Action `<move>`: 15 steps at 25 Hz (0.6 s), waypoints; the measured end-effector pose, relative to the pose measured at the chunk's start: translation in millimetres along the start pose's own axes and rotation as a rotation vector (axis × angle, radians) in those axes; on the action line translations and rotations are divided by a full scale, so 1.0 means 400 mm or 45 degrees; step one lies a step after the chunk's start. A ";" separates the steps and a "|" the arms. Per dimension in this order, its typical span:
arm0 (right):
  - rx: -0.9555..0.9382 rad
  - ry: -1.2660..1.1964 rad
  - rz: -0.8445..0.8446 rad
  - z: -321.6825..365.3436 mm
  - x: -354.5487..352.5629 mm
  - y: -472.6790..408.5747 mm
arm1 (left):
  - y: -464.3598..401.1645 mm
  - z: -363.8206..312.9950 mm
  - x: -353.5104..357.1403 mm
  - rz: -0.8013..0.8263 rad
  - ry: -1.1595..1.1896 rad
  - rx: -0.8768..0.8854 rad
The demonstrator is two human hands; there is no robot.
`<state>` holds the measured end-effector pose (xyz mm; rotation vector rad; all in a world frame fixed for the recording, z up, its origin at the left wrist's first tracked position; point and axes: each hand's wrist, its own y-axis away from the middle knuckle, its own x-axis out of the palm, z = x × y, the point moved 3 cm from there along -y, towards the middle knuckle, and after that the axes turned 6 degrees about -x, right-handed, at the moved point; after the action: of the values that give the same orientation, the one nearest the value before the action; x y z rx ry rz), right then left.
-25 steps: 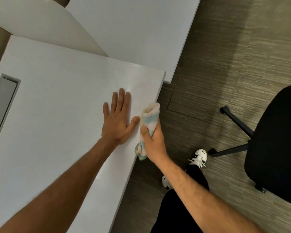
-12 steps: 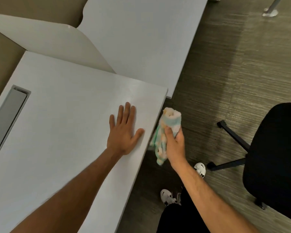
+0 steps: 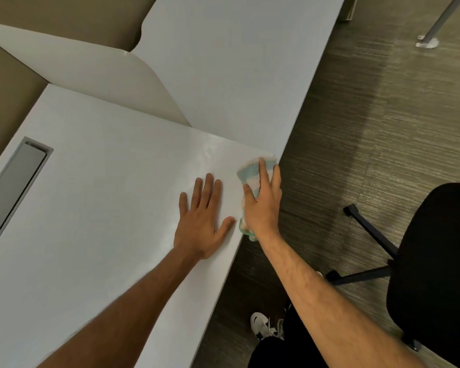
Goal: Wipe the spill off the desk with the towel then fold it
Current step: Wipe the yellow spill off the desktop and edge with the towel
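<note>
A bunched towel (image 3: 251,173), striped teal, white and pale pink, lies pressed on the near right corner of the white desk (image 3: 104,213). My right hand (image 3: 263,205) covers it from above, fingers spread over the cloth and holding it down. A bit of the towel hangs off the desk's edge under my wrist. Flat on the desk just left of the towel rests my left hand (image 3: 203,221), palm down, fingers apart, holding nothing. A faint wet sheen (image 3: 210,155) shows on the desk beyond my left hand.
A grey cable slot (image 3: 16,181) is set into the desk at the left. A second white desk (image 3: 237,75) and a curved divider panel (image 3: 91,75) stand behind. A black office chair (image 3: 433,266) is on the carpet at the right, my shoe (image 3: 260,325) below.
My right hand has brought the towel from beside the desk's edge up onto the desk's corner and now presses it flat. My left hand stays planted on the desk.
</note>
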<state>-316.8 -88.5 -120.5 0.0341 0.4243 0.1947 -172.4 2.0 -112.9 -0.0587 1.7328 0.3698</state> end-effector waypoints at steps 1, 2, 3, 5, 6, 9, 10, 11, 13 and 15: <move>-0.043 0.140 -0.012 0.007 -0.001 -0.013 | 0.000 0.000 0.000 -0.001 0.000 0.000; -0.083 0.287 -0.024 0.014 -0.002 -0.029 | 0.001 0.000 0.000 -0.002 -0.002 0.001; -0.126 0.429 -0.038 0.023 -0.003 -0.048 | 0.001 0.000 0.000 -0.005 -0.002 0.003; -0.189 0.631 -0.052 0.037 -0.005 -0.079 | 0.001 0.000 -0.001 -0.005 0.007 0.005; -0.202 0.672 -0.046 0.041 -0.005 -0.090 | 0.000 -0.001 -0.002 -0.004 0.009 0.007; -0.294 0.799 -0.027 0.045 -0.003 -0.104 | 0.000 -0.002 -0.002 -0.007 0.013 0.007; -0.356 0.882 -0.013 0.051 -0.001 -0.107 | 0.000 -0.002 -0.003 -0.006 0.016 0.005; -0.425 0.974 0.015 0.059 0.000 -0.115 | 0.000 -0.002 -0.003 -0.005 0.017 0.003; -0.568 1.125 0.099 0.073 0.007 -0.131 | 0.000 -0.003 -0.005 -0.005 0.010 0.003; -0.719 1.182 0.182 0.077 0.021 -0.129 | -0.001 -0.003 -0.006 0.006 0.003 -0.001</move>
<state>-287.3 -137.2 -99.6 -0.6046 1.2782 0.4666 -172.8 0.9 -110.7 -0.0556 1.7356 0.3738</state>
